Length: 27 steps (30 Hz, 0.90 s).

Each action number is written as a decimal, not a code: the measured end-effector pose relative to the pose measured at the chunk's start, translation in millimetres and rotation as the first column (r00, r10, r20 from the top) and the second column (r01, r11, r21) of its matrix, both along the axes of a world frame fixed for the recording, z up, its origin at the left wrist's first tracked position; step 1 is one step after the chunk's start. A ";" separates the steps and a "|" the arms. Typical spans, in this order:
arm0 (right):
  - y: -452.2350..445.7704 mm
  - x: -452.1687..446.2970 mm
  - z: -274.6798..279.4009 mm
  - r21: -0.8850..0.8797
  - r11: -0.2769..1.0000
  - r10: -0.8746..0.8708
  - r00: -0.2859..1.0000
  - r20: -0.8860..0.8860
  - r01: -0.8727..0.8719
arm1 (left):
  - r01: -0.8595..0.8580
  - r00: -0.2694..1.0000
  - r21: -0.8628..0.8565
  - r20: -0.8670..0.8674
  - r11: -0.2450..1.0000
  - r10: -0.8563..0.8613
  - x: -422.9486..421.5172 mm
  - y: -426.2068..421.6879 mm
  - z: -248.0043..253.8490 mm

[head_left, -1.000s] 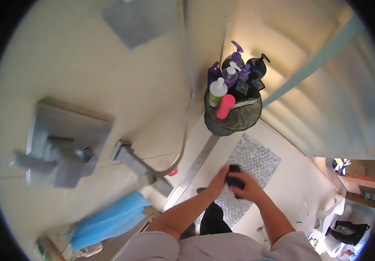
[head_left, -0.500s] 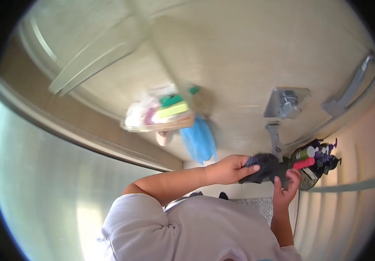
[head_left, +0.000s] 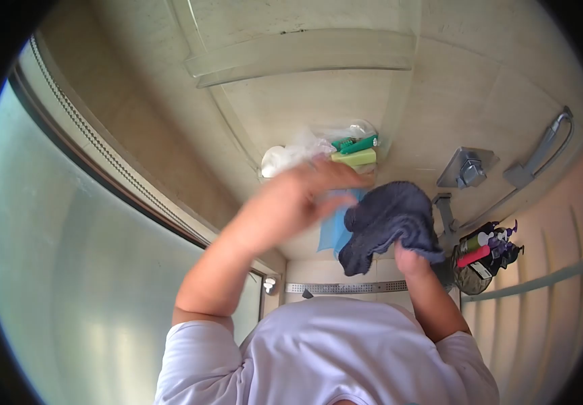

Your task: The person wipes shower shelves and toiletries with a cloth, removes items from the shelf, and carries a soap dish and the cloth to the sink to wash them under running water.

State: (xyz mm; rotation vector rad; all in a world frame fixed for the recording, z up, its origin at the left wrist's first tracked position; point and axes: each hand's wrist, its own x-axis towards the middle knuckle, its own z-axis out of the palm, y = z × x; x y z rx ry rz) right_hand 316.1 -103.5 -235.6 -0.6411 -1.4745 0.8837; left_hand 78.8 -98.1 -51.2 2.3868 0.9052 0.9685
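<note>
Two bare hands in view, apart from each other. Left hand (head_left: pixel 301 199), mid-frame, motion-blurred: thumb and fingers spread, nothing seen in its grasp; fingertips at the upper left edge of the dark cloth (head_left: pixel 389 223), contact unclear. Right hand (head_left: pixel 411 262) at the cloth's lower right, touching it from below; fingers hidden by the folds, so cannot tell how tightly they close. Cloth right of centre, bunched, one end hanging down to the left. Behind it, a light blue sheet (head_left: pixel 331 233), partly covered. Above the left hand, clear plastic bags (head_left: pixel 305 147) beside a yellow-green block (head_left: pixel 356 158). Wall fixture (head_left: pixel 470 172) upper right; below it, lower right, a basket (head_left: pixel 468 281) with a pink bottle (head_left: pixel 474 256) and pump bottles.
</note>
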 end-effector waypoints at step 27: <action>-4.1 7.4 77.1 0.158 0.981 0.190 0.773 -0.605 -0.117 | -0.181 0.981 0.629 0.174 0.756 0.091 -37.9 11.7 50.5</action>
